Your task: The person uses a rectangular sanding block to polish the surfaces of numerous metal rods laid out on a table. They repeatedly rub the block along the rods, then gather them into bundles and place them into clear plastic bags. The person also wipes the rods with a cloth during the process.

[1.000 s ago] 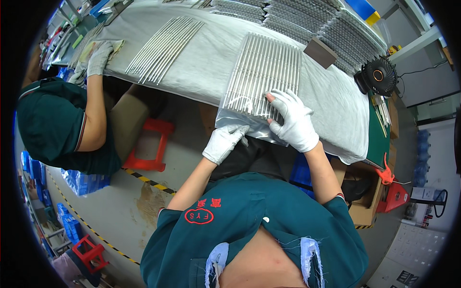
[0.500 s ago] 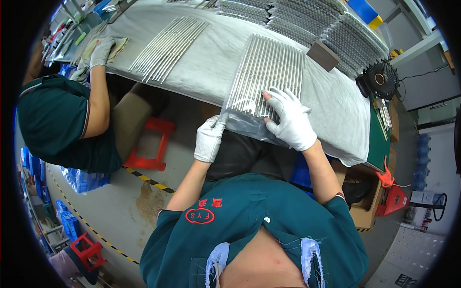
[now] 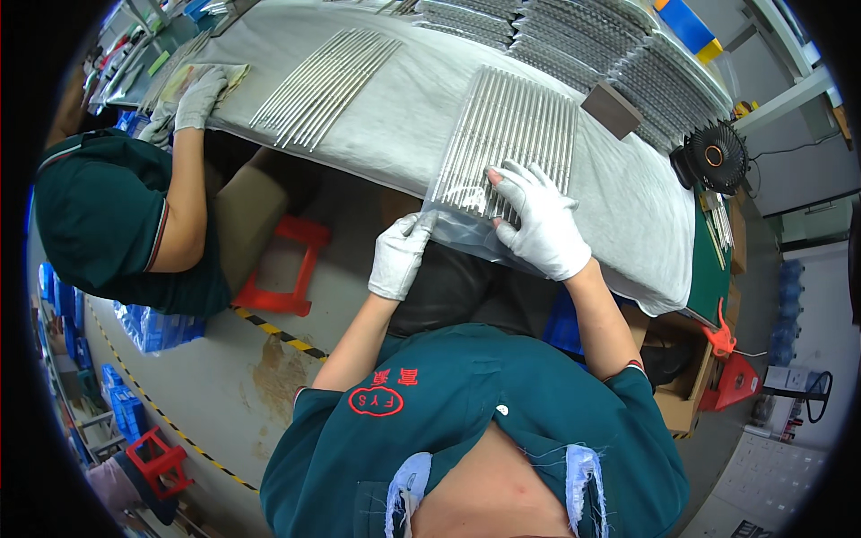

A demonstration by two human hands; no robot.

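Note:
A row of thin silver metal rods [image 3: 516,117] lies side by side in a clear plastic bag [image 3: 468,235] on the cloth-covered table in front of me. The bag's near end, loose and without rods, hangs over the table's edge. My left hand [image 3: 400,257], in a white glove, pinches the near left corner of this bag. In a similar glove with thumb and a fingertip bare, my right hand [image 3: 545,229] lies on the near ends of the rods, fingers spread. Its palm covers the bag's near right corner.
More loose rods [image 3: 327,85] lie to the left. Filled bubble-wrap packs [image 3: 574,40] are stacked behind, with a brown block [image 3: 612,109] and a black fan [image 3: 713,156] at right. A gloved co-worker [image 3: 108,220] sits at left near a red stool [image 3: 291,264].
The view has turned slightly, so the table and bag sit a little farther right. My left hand keeps hold of the bag's corner; my right hand stays on the rods.

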